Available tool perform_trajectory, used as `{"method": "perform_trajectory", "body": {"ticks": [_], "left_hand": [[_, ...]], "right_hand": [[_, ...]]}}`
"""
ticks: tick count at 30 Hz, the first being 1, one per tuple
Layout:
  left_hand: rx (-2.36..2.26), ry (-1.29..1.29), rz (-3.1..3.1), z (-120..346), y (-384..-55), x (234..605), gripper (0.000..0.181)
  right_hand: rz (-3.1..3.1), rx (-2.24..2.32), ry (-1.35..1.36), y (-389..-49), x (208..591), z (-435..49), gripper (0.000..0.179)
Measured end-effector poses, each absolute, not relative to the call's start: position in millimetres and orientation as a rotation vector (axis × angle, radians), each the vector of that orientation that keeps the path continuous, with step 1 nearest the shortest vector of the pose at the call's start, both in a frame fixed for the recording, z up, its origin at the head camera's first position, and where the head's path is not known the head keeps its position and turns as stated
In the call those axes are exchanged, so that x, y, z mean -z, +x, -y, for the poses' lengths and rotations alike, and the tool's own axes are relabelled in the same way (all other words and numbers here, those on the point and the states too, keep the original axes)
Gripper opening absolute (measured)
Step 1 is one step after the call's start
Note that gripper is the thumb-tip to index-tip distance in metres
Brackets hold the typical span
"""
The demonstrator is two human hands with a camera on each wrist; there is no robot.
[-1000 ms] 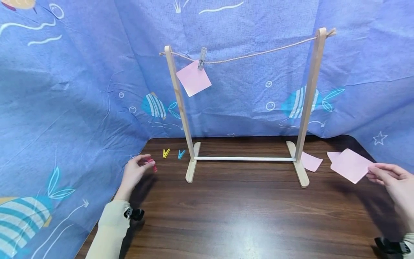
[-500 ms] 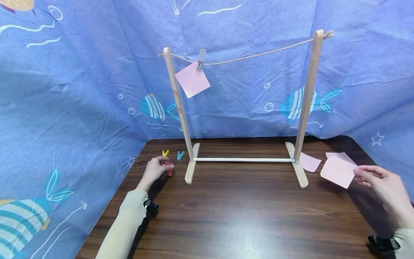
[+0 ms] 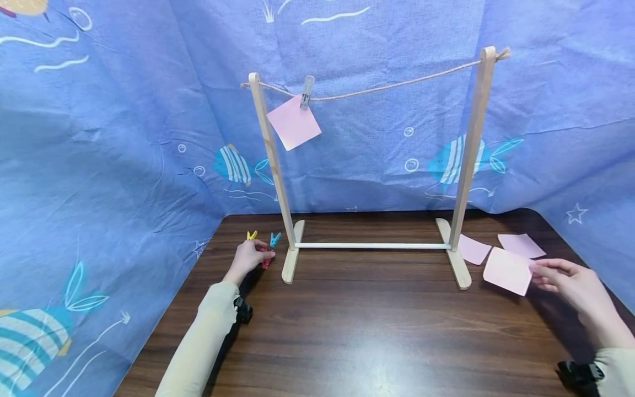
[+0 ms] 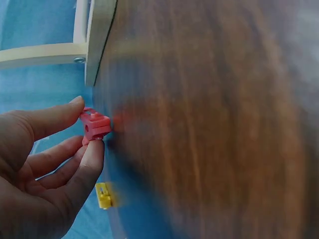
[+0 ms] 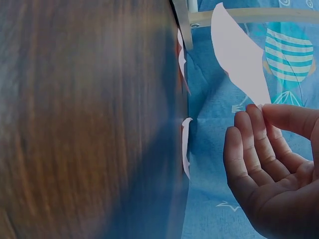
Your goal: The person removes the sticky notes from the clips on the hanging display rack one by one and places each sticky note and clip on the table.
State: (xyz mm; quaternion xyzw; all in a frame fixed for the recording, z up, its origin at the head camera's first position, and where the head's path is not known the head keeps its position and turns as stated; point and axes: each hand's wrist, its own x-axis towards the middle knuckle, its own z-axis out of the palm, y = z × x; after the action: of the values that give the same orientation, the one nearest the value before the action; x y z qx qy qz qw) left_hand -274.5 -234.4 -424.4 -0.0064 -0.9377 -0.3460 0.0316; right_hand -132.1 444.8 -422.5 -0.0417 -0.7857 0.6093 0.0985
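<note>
At the left of the table my left hand (image 3: 246,258) pinches a small red clothespin (image 4: 95,125) between thumb and finger, close above the wood. Beyond those fingers lie a yellow clothespin (image 3: 252,235) and a blue clothespin (image 3: 275,239). On the right, my right hand (image 3: 570,286) pinches one corner of a square pink paper sheet (image 3: 507,271), raised off the table; its curved shape shows in the right wrist view. Two more pink sheets lie behind it, one (image 3: 474,249) by the stand's foot and another (image 3: 521,245) farther right.
A wooden stand (image 3: 475,140) rises at the back with a sagging string (image 3: 392,86) across its top. Near the string's left end a clear clothespin (image 3: 307,92) holds a pink sheet (image 3: 294,122). Blue fish-patterned cloth (image 3: 367,160) hangs behind the brown table (image 3: 377,309).
My left hand has moved right with the red clothespin, toward the stand's left foot. My right hand has carried its pink sheet left and slightly nearer, uncovering more of the sheet behind.
</note>
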Motion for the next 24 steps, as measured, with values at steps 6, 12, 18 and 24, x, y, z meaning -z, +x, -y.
{"method": "perform_trajectory", "body": {"ticks": [6, 12, 18, 24], "left_hand": [[1.051, 0.012, 2.885, 230.0, -277.9, 424.8, 0.035], [1.02, 0.033, 2.871, 225.9, -280.1, 425.0, 0.034], [1.007, 0.035, 2.872, 223.4, -280.6, 424.1, 0.034], [0.994, 0.06, 2.878, 222.9, -279.0, 424.3, 0.035]], "right_hand": [[2.389, -1.774, -0.106, -134.3, 427.4, -445.8, 0.034], [2.548, -1.613, -0.14, -139.7, 426.1, -443.8, 0.011], [2.693, -1.548, -0.115, -141.4, 428.5, -443.5, 0.022], [2.868, -1.582, -0.151, -146.8, 425.6, -441.4, 0.034]]}}
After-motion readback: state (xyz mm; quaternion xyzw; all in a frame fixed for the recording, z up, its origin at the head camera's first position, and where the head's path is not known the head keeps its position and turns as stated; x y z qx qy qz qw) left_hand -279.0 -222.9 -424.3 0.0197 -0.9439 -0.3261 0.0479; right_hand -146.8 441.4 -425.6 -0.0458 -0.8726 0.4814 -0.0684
